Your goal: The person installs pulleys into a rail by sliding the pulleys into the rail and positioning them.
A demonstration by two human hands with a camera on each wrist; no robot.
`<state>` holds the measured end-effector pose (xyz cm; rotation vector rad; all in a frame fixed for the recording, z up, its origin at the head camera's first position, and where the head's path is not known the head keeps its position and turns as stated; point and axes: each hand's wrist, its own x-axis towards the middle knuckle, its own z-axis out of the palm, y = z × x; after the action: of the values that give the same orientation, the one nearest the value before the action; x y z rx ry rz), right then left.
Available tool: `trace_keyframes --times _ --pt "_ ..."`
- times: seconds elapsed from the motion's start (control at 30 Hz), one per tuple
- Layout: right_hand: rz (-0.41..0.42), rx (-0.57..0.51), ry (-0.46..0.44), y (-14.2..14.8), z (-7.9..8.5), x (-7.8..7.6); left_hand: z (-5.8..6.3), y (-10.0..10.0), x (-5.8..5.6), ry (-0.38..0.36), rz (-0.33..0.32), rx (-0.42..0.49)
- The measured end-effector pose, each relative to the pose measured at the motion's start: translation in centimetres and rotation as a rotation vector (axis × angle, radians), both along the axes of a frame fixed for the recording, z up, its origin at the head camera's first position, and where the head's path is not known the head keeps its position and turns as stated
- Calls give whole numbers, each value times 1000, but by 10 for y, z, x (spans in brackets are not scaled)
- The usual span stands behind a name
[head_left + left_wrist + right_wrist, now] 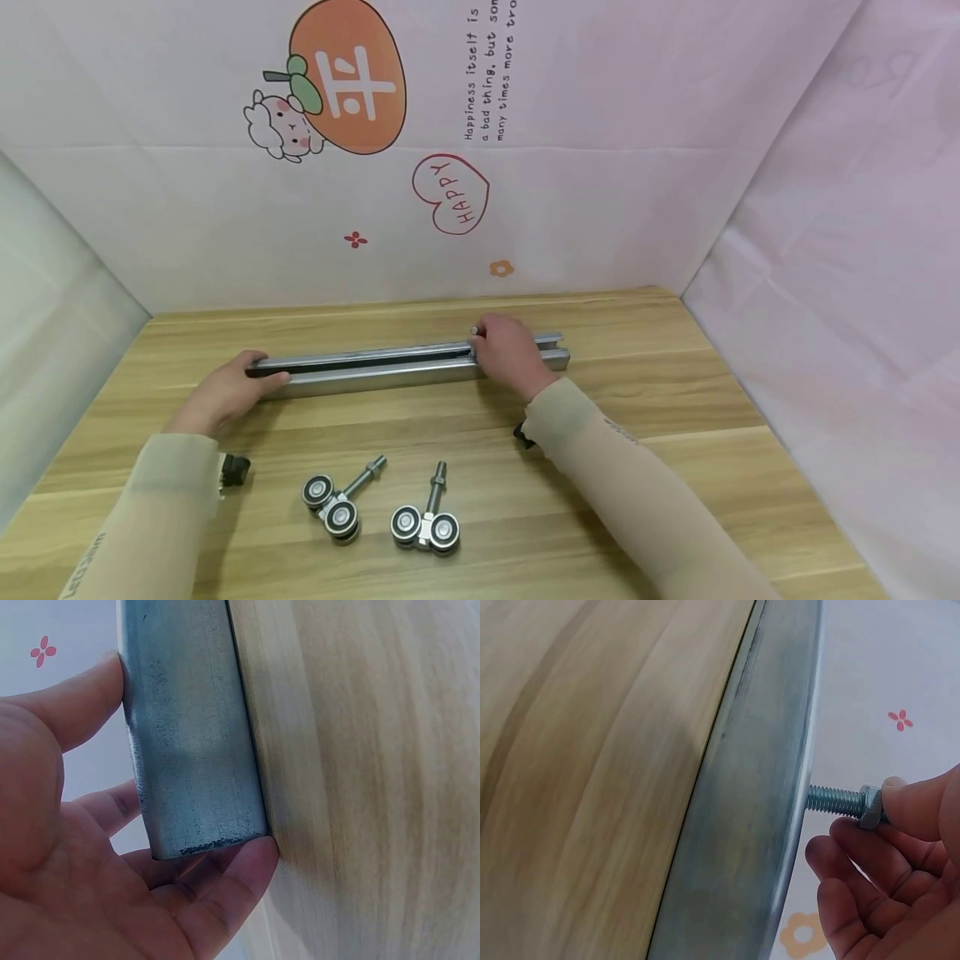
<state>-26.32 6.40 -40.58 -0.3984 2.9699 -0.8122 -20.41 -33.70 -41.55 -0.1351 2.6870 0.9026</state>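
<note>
A steel C-channel track [382, 382] lies across the table, its slot facing up. My left hand [227, 393] grips the track's left end; in the left wrist view the thumb is on the upper edge and the fingers curl round the cut end. Near the right end, my right hand [512, 357] pinches a threaded bolt [836, 801] by its nut. The bolt's shank stands out from the slot side of the track, and whatever it joins inside is hidden.
Two trolley rollers, a left one [332, 507] and a right one [426, 528], lie on the wooden table [660, 417] nearer me, each with wheels and a threaded bolt. A printed white cloth [600, 208] hangs behind the table.
</note>
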Motion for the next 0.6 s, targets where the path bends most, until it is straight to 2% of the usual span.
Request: trace_keyframes --times 0.6 --pt "55 -11 10 -42 -3 4 -2 0 0 6 2 2"
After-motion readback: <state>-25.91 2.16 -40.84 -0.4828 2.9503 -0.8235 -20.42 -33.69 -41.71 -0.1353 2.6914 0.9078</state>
